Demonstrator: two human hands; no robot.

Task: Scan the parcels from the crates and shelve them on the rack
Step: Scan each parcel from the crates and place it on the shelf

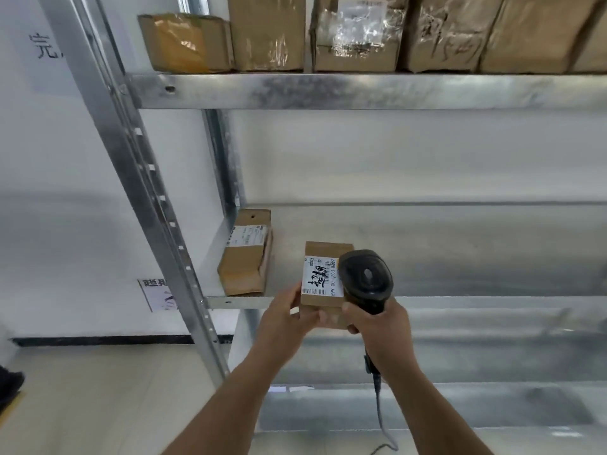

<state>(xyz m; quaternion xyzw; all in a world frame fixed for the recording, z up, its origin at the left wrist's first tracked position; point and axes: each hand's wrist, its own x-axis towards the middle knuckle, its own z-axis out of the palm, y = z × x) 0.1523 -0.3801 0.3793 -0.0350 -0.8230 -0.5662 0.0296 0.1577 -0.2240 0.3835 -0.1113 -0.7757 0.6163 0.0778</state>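
Head view looks at a tall metal rack of galvanised steel, which stands against a white wall and fills most of the picture. Its slotted front upright runs slanted from the top left down toward the middle. The wall carries black characters near the top left and a small paper notice lower down, partly hidden behind the upright; a dark skirting strip runs along the foot of the wall above a pale floor. On the upper shelf a row of cardboard boxes stands side by side, some wrapped in glossy clear tape. The middle shelf is shiny bare metal on its right part, and at its left end one long brown box with a white label lies close to the rear post. Lower shelves show below, blurred. In front of the edge of the middle shelf, the person holds a small brown parcel with a white label that bears a barcode and handwritten black characters. The left hand holds the parcel from its left and lower side, with thumb and fingers curled on the carton. The right hand has its grip wrapped around the handle of a black barcode scanner, whose head is just beside the right edge of the label and covers a part of it. A grey cable hangs from the handle down along the right forearm.
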